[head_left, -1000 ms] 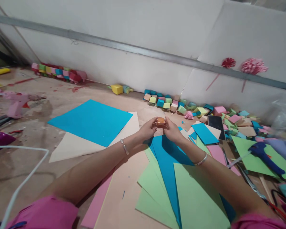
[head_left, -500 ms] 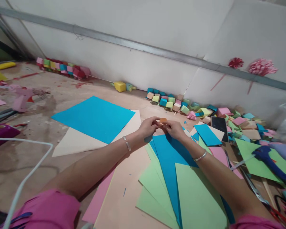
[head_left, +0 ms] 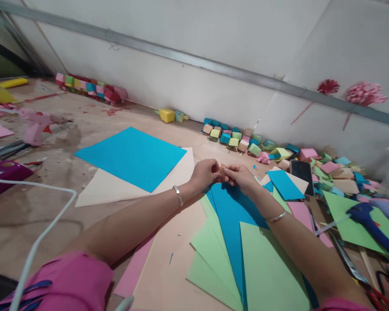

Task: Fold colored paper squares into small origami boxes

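Note:
Between my fingertips is a small peach-orange piece of paper, mostly covered by the fingers. My left hand pinches it from the left, and my right hand grips it from the right. Both hands hover over the top of a blue paper sheet. Light green sheets overlap that sheet, and a large peach sheet lies beneath them. Farther left, another blue sheet rests on a cream sheet.
Small folded paper boxes line the wall, with a heap of more at right. A phone, a blue glue gun and scissors lie right. A pink glue gun stands left; a white cable arcs nearby.
My fingers have closed further round the small orange piece, which now shows less and appears turned. Both hands have dropped slightly, and the whole view has shifted a little.

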Available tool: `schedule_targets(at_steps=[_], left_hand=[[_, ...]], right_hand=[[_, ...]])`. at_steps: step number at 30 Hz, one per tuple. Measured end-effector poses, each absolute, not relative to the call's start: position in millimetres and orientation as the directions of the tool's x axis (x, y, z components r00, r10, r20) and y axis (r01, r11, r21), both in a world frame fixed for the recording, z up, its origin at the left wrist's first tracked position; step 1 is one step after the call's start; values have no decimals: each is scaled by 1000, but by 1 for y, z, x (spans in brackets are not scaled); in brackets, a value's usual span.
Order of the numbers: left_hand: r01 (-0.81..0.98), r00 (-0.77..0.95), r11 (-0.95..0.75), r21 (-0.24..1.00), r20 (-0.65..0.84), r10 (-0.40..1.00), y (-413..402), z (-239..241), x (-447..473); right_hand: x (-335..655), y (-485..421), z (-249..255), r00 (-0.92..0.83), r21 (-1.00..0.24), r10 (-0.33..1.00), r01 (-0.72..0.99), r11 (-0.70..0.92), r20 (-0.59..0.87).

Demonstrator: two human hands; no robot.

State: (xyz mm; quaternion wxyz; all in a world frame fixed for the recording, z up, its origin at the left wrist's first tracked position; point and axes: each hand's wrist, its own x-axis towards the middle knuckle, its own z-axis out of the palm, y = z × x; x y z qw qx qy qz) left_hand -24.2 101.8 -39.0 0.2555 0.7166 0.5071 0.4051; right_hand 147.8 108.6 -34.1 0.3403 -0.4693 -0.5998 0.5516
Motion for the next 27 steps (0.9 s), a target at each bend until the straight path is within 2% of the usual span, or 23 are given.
schedule_targets(at_steps=[6, 13, 20, 27], left_hand=[[552, 161, -432, 713, 417, 895, 100, -36, -24], [526, 102, -470, 708, 497, 862, 100, -37, -22], [474, 108, -504, 722, 521, 847, 99, -37, -22], [476, 34, -415, 775, 455, 890, 97, -35, -22]], right_hand=[[147, 103, -28, -377, -982, 907, 86, -167, -188], [150, 101, -28, -415, -979, 888, 23, -204, -195], [151, 102, -35, -395, -990, 910, 7, -137, -129], [146, 100, -41, -277, -996, 960, 91, -23, -48]])
